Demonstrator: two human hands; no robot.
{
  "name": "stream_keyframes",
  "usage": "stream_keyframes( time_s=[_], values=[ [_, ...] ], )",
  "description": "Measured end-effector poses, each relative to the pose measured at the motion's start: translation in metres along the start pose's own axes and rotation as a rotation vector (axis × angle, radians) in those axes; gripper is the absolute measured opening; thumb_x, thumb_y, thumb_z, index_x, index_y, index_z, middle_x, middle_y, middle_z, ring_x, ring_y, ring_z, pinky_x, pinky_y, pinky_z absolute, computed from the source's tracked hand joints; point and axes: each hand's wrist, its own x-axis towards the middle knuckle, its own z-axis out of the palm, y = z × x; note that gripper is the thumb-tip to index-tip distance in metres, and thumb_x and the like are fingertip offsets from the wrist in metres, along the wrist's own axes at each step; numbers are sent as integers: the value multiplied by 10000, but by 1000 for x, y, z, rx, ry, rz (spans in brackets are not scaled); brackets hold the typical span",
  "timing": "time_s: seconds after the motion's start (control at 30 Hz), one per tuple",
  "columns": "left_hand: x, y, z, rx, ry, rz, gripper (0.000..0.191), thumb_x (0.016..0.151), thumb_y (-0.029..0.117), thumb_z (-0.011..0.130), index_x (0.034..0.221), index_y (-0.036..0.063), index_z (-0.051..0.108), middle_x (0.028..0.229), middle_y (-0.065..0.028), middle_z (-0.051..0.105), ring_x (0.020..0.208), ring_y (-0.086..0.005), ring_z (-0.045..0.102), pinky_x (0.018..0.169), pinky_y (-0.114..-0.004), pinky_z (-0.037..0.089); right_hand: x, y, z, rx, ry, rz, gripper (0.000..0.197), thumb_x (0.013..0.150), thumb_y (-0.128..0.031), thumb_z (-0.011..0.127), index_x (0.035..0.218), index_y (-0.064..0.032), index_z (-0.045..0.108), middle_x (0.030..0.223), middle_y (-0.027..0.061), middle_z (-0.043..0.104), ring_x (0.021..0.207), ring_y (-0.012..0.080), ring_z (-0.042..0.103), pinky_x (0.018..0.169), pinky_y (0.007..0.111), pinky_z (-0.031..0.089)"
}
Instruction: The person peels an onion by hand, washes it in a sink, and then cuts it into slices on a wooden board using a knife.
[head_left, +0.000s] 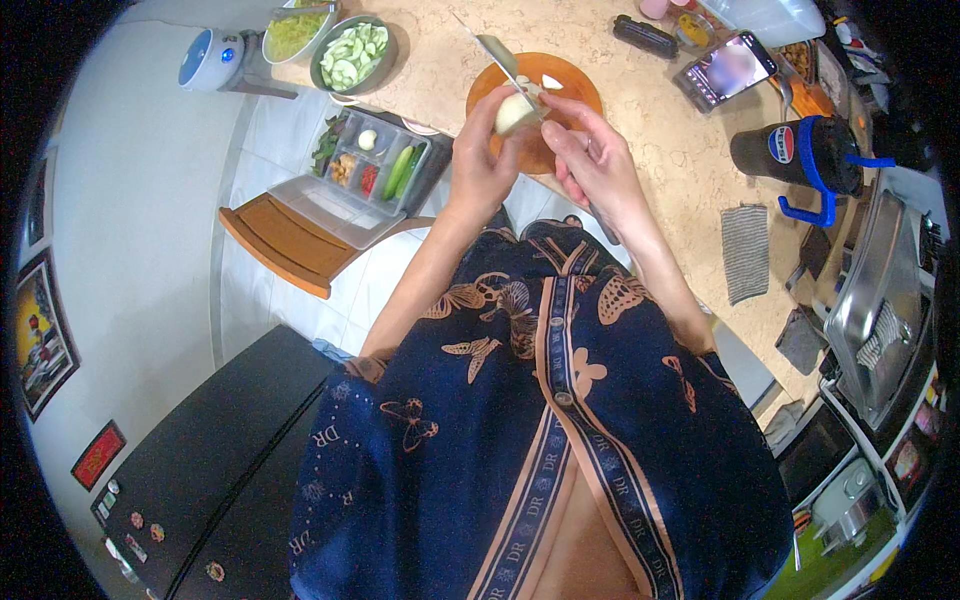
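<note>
My left hand (486, 154) grips a pale peeled onion (512, 114), its fingers curled around the near side. In my right hand (600, 154) is a kitchen knife (496, 54), with the dark handle running back under the palm. The blade slants up to the left, across the onion's right side and seemingly against it. My right thumb and forefinger are close to the blade and the onion. Below both hands lies a round wooden cutting board (581, 71). A white cut piece (552, 82) and smaller bits rest on it, partly hidden by blade and fingers.
Left on the counter stand a green bowl (392, 58) of sliced cucumber and a bowl (286, 63) of shreds. A divided vegetable container (395, 137) sits on a wooden chair (289, 244). Rightward are a phone (731, 69), a Pepsi tumbler (761, 146) and a striped cloth (745, 255).
</note>
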Motion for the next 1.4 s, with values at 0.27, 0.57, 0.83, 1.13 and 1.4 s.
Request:
stream_keyframes(
  time_s=[0.27, 0.57, 0.83, 1.13, 1.4],
  values=[
    [3, 5, 1, 243, 12, 167, 485, 739, -129, 546, 1192, 36, 499, 1134, -148, 575, 1082, -287, 555, 871, -339, 447, 7, 10, 12, 54, 169, -6, 336, 895, -270, 595, 1147, -59, 525, 548, -24, 478, 380, 27, 361, 344, 190, 231],
    [2, -4, -19, -362, -40, -179, 438, 835, -5, 576, 1250, 13, 435, 1125, -108, 588, 1037, -232, 582, 887, -314, 472, 24, -4, -15, 185, 129, 139, 282, 929, -333, 518, 1067, -88, 542, 585, 4, 491, 389, 41, 348, 344, 177, 246],
    [-18, -25, -90, -952, -94, -504, 498, 887, 174, 569, 1327, 44, 376, 1216, -107, 540, 1048, -205, 568, 879, -359, 507, 54, 56, -31, -92, 135, 241, 348, 923, -356, 525, 1091, -53, 553, 505, -34, 421, 376, 32, 323, 343, 187, 228],
    [-105, -242, -170, -255, 442, -1072, 327, 896, 210, 550, 1173, 48, 485, 1042, -116, 587, 887, -213, 605, 747, -354, 533, 42, 72, -12, -206, 328, 283, 362, 945, -351, 470, 1159, -66, 530, 559, -41, 439, 408, 27, 354, 361, 174, 235],
    [-30, -446, -236, 1046, -238, -766, 553, 772, 466, 638, 1196, 122, 546, 1054, -188, 593, 1030, -316, 523, 776, -441, 452, 35, 90, -4, -473, 315, 127, 537, 908, -278, 566, 1368, -77, 375, 598, -66, 449, 462, 6, 365, 415, 155, 260]
  ],
)
